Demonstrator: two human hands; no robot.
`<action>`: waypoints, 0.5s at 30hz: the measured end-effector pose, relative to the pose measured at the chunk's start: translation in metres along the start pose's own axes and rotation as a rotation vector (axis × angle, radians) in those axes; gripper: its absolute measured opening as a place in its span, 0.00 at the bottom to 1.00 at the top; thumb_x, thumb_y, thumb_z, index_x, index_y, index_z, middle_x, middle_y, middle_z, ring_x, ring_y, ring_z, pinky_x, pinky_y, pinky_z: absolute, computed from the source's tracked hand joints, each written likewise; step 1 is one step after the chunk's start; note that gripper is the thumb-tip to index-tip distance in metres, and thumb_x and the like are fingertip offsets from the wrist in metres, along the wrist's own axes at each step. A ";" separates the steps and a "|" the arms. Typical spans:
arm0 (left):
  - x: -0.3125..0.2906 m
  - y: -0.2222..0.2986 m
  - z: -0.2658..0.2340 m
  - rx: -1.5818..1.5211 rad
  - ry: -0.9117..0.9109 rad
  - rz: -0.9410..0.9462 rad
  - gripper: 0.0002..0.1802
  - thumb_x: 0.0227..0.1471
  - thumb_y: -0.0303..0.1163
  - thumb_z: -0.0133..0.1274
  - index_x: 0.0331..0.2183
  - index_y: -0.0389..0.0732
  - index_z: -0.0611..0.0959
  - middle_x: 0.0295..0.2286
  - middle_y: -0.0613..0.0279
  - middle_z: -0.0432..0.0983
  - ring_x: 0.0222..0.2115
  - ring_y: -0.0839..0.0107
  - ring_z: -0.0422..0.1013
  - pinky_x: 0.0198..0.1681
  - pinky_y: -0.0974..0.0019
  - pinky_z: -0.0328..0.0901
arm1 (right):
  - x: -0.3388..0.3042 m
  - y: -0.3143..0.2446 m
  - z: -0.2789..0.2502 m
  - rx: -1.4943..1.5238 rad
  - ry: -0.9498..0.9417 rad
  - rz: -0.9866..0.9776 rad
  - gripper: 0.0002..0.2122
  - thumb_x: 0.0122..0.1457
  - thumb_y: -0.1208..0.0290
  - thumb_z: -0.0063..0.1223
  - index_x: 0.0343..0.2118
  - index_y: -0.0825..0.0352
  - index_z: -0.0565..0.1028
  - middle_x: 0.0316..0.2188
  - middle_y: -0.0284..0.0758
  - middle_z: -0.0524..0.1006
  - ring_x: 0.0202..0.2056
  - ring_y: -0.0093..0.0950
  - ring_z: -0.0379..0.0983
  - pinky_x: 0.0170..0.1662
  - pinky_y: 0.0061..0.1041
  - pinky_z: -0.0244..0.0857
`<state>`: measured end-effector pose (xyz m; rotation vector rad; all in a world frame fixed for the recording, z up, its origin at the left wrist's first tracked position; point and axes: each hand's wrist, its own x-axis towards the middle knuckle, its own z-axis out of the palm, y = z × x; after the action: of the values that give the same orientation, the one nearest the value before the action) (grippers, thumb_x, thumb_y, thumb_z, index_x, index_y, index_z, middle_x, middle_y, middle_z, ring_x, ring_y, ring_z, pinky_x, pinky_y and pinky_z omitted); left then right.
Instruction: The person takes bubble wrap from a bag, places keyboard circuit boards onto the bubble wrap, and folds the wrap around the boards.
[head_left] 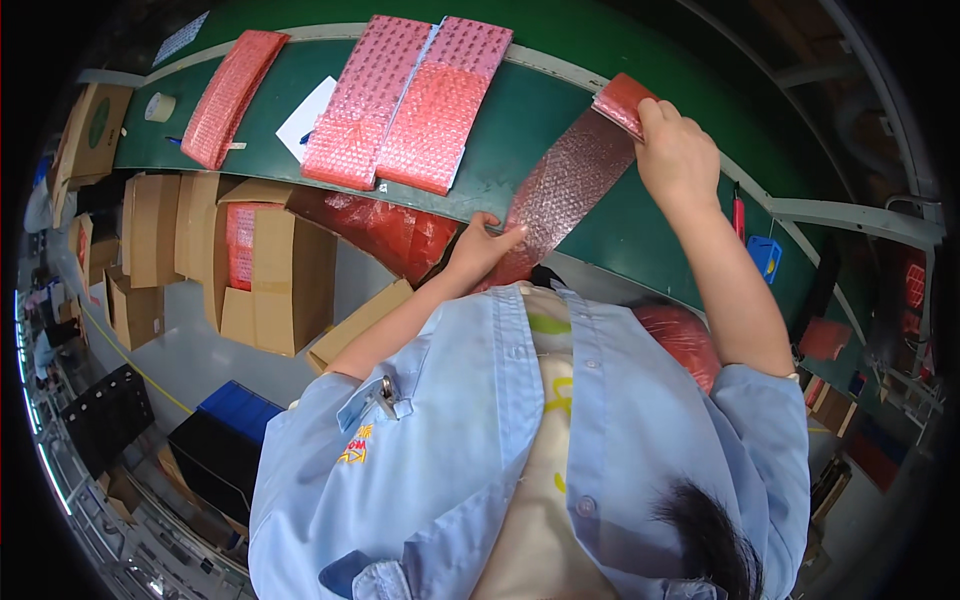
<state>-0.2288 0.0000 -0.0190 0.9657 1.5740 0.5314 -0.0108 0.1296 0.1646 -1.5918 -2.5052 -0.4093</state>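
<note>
The bench [510,130] is dark green, with a pale rim along its far side, and it runs across the upper part of the view. Below it, to the left, is a grey floor [185,335] with a yellow line. Several cardboard boxes [285,275] stand there, and one has pink bubble wrap inside. A blue bin [240,410] and a black bin [210,460] are nearer to the person.

The strip [570,185] of pink bubble wrap slants over the front edge of the bench, between the two hands. At its upper end is a small red pack [620,102]. The right hand [682,150] has its fingers bent and closed on the near end of this pack. The left hand [488,250] is at the lower part of the strip: the thumb lies on its edge, and the forefinger is spread away from it. I cannot tell whether its other fingers grip from below.

In count, there is one strip and one small red pack. Three long packs [445,115] lie on the bench, two of them side by side. There are also one tape roll [160,107], one white sheet [304,122], one red tool [738,215] and one blue holder [764,258].
</note>
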 end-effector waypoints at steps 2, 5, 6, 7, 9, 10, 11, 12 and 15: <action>-0.002 0.000 0.009 0.170 0.049 0.043 0.30 0.46 0.47 0.60 0.43 0.37 0.71 0.29 0.56 0.77 0.31 0.62 0.75 0.35 0.63 0.67 | -0.006 -0.009 0.003 0.003 -0.002 0.082 0.08 0.45 0.74 0.54 0.30 0.62 0.69 0.28 0.35 0.73 0.29 0.36 0.74 0.31 0.35 0.68; 0.006 -0.024 0.014 0.331 0.137 0.162 0.24 0.47 0.41 0.58 0.42 0.39 0.71 0.25 0.52 0.77 0.27 0.56 0.74 0.33 0.60 0.67 | -0.011 -0.018 0.010 0.009 0.012 0.103 0.10 0.43 0.75 0.56 0.30 0.63 0.69 0.28 0.35 0.73 0.28 0.36 0.73 0.30 0.35 0.68; 0.009 -0.031 0.016 0.186 0.135 0.180 0.23 0.48 0.41 0.57 0.41 0.38 0.71 0.25 0.52 0.78 0.28 0.56 0.75 0.33 0.59 0.67 | -0.012 -0.020 0.011 0.012 0.011 0.100 0.10 0.43 0.75 0.56 0.30 0.63 0.69 0.28 0.35 0.73 0.28 0.36 0.73 0.30 0.35 0.68; 0.012 -0.038 0.018 0.039 0.132 0.197 0.22 0.50 0.41 0.56 0.41 0.37 0.72 0.26 0.52 0.78 0.29 0.56 0.75 0.34 0.57 0.67 | -0.013 -0.021 0.012 0.016 0.018 0.100 0.10 0.43 0.75 0.56 0.30 0.63 0.69 0.28 0.34 0.73 0.29 0.36 0.73 0.30 0.35 0.68; 0.014 -0.042 0.018 -0.101 0.130 0.135 0.26 0.49 0.41 0.57 0.43 0.35 0.68 0.28 0.49 0.77 0.31 0.57 0.75 0.35 0.59 0.67 | -0.016 -0.023 0.013 0.021 0.022 0.105 0.11 0.42 0.75 0.57 0.30 0.63 0.69 0.28 0.34 0.72 0.29 0.36 0.73 0.30 0.34 0.68; 0.015 -0.044 0.020 -0.243 0.130 0.077 0.30 0.49 0.42 0.57 0.45 0.32 0.65 0.31 0.47 0.76 0.33 0.57 0.75 0.37 0.60 0.66 | -0.017 -0.025 0.014 0.026 0.011 0.115 0.11 0.42 0.75 0.57 0.30 0.63 0.69 0.28 0.35 0.72 0.30 0.36 0.73 0.30 0.34 0.68; 0.012 -0.036 0.025 -0.244 0.127 0.072 0.30 0.49 0.42 0.57 0.45 0.32 0.65 0.31 0.47 0.76 0.33 0.57 0.75 0.37 0.60 0.66 | -0.018 -0.026 0.015 0.028 -0.003 0.126 0.11 0.42 0.74 0.58 0.30 0.63 0.69 0.28 0.35 0.72 0.30 0.36 0.73 0.31 0.34 0.68; 0.004 -0.021 0.032 -0.078 0.212 0.070 0.33 0.48 0.43 0.58 0.47 0.32 0.63 0.31 0.46 0.76 0.33 0.55 0.74 0.38 0.58 0.66 | -0.020 -0.029 0.017 0.031 -0.008 0.122 0.11 0.42 0.74 0.58 0.30 0.63 0.69 0.28 0.35 0.72 0.30 0.36 0.73 0.31 0.34 0.68; 0.003 -0.013 0.049 0.194 0.417 0.160 0.41 0.44 0.44 0.60 0.51 0.34 0.57 0.32 0.42 0.75 0.33 0.50 0.73 0.40 0.54 0.65 | -0.026 -0.045 0.022 0.036 -0.032 0.107 0.12 0.42 0.73 0.58 0.31 0.63 0.69 0.29 0.36 0.72 0.31 0.36 0.73 0.32 0.34 0.68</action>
<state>-0.1861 -0.0129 -0.0421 1.1888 1.9563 0.7375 -0.0402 0.0955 0.1299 -1.7222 -2.4219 -0.3264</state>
